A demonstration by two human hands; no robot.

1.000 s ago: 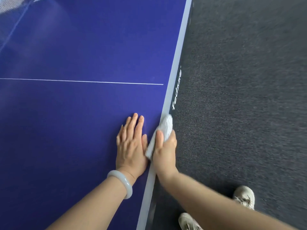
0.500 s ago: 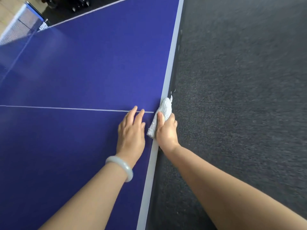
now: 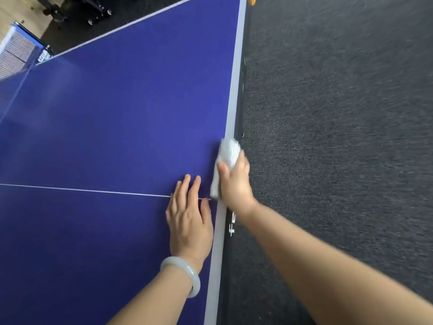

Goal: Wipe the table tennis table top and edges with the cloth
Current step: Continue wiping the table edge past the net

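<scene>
Right hand point(image 3: 235, 184) grips a folded white cloth point(image 3: 228, 152), thumb on top, fingers curled over the side, pressing it on the pale edge band point(image 3: 232, 102) of the blue table tennis table point(image 3: 117, 125); the blurred cloth sticks out at 12 o'clock from the hand. Left hand point(image 3: 188, 219) lies flat on the top at 8 o'clock of the cloth, fingers straight and together, across the white centre line point(image 3: 82, 190), pale bangle point(image 3: 185, 273) on the wrist. Dark carpet point(image 3: 339, 113) at 3 o'clock, net point(image 3: 16, 50) far off at 10 o'clock.
</scene>
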